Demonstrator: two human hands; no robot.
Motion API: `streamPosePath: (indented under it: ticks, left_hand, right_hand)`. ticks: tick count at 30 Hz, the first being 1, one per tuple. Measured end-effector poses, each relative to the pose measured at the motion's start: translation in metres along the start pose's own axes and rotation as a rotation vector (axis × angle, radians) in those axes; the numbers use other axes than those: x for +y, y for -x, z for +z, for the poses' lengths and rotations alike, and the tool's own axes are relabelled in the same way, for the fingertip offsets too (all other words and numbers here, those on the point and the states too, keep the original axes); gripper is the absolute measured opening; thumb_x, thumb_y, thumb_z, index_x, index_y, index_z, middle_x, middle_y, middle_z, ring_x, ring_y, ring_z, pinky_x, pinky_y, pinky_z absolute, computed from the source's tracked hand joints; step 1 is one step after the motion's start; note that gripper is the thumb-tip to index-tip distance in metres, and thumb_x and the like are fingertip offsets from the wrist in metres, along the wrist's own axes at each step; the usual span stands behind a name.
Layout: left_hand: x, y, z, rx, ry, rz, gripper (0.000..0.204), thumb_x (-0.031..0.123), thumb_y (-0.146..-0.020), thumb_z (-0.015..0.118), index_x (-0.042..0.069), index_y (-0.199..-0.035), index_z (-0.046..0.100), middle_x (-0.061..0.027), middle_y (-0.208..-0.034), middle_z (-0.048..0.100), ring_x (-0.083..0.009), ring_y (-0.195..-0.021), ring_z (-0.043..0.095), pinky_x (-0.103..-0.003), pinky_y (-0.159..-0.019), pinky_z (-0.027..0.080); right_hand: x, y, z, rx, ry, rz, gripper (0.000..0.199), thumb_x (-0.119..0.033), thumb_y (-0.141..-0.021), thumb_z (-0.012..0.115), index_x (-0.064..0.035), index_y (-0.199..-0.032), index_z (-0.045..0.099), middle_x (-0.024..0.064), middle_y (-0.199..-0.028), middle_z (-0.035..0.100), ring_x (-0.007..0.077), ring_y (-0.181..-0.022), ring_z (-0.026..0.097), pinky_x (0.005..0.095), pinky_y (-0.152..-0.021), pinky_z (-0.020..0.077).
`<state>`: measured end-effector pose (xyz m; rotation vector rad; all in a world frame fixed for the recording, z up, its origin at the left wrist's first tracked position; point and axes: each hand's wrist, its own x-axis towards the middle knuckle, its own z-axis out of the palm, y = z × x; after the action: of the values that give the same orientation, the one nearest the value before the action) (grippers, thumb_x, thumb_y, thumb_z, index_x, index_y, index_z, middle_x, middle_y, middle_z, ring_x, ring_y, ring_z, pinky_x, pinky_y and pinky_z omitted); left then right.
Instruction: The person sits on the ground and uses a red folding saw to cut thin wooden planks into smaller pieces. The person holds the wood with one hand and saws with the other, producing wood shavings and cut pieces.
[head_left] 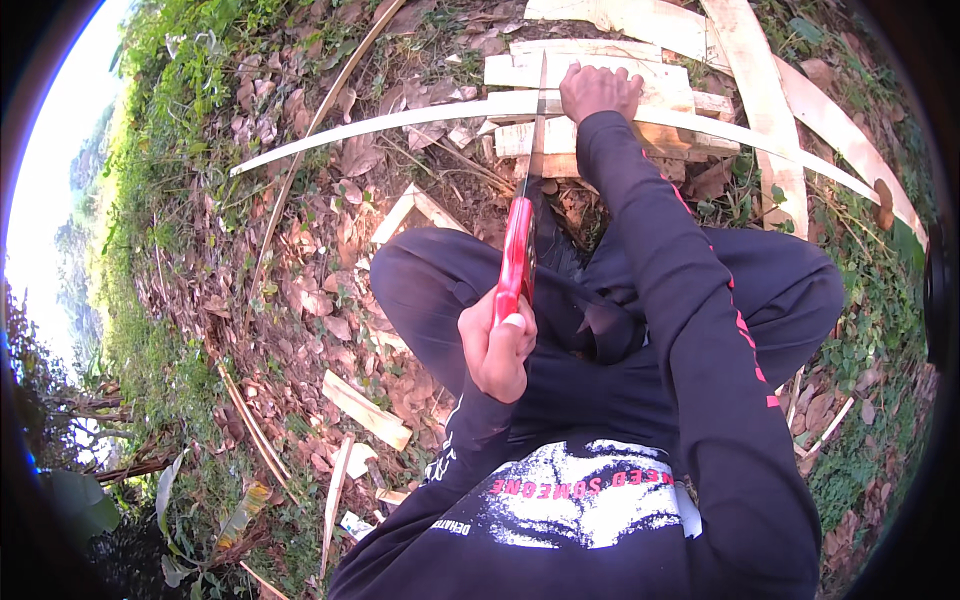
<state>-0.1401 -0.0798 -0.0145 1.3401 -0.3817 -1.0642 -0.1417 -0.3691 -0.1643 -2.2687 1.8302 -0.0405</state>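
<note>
My left hand (497,345) is wrapped round the red handle (516,252) of a handsaw. The narrow saw blade (538,140) points away from me and crosses a long, thin, pale wooden strip (410,118). Just right of the blade, my right hand (600,92) is closed over the strip, holding it on a stack of short cut boards (575,70). The strip runs sideways past the stack on both sides and looks curved here. My right fingertips are partly hidden, curled over the far side.
Longer pale planks (765,110) lie beyond and to the right of the stack. Two joined wood offcuts (415,212) and another offcut (366,410) lie on the leaf-strewn ground at left. My bent legs (430,290) are close below the saw. Green plants (150,200) edge the left.
</note>
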Motion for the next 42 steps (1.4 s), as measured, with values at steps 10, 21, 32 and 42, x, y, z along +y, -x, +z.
streamPosePath:
  ticks: [10, 21, 32, 42]
  left_hand:
    - [-0.022, -0.080, 0.012, -0.004, -0.053, 0.032, 0.019, 0.010, -0.086, 0.047, 0.003, -0.069, 0.049, 0.0031, -0.057, 0.043, -0.0038, -0.048, 0.034, -0.023, -0.045, 0.026]
    - [-0.021, -0.064, 0.000, -0.004, -0.137, 0.051, 0.021, 0.010, -0.086, 0.047, 0.003, -0.067, 0.048, 0.0028, -0.057, 0.043, -0.0042, -0.051, 0.036, -0.022, -0.048, 0.026]
    - [0.013, -0.004, -0.006, -0.029, -0.002, -0.012, 0.017, 0.009, -0.083, 0.046, 0.001, -0.069, 0.050, 0.0022, -0.056, 0.042, -0.0026, -0.047, 0.033, -0.021, -0.043, 0.024]
    - [-0.012, -0.074, 0.015, 0.009, 0.000, 0.005, 0.018, 0.010, -0.085, 0.048, 0.002, -0.068, 0.049, 0.0024, -0.056, 0.042, -0.0036, -0.046, 0.033, -0.021, -0.043, 0.024]
  right_hand:
    - [0.003, -0.003, 0.003, 0.008, -0.020, -0.002, 0.060, -0.039, -0.100, 0.027, -0.0055, -0.093, 0.076, 0.0133, -0.097, 0.073, 0.0283, -0.104, 0.061, 0.0471, -0.096, 0.0338]
    - [-0.002, 0.009, 0.006, 0.020, -0.004, -0.040, 0.059, -0.040, -0.100, 0.027, -0.0059, -0.095, 0.075, 0.0139, -0.102, 0.072, 0.0296, -0.106, 0.060, 0.0488, -0.097, 0.0337]
    - [0.011, -0.007, 0.001, -0.003, -0.016, -0.004, 0.058, -0.040, -0.100, 0.028, -0.0064, -0.098, 0.075, 0.0130, -0.104, 0.072, 0.0284, -0.109, 0.059, 0.0491, -0.099, 0.0327]
    - [-0.001, -0.003, -0.011, -0.030, -0.013, -0.008, 0.049, -0.033, -0.098, 0.033, -0.0088, -0.098, 0.075, 0.0091, -0.106, 0.072, 0.0245, -0.110, 0.057, 0.0461, -0.101, 0.0305]
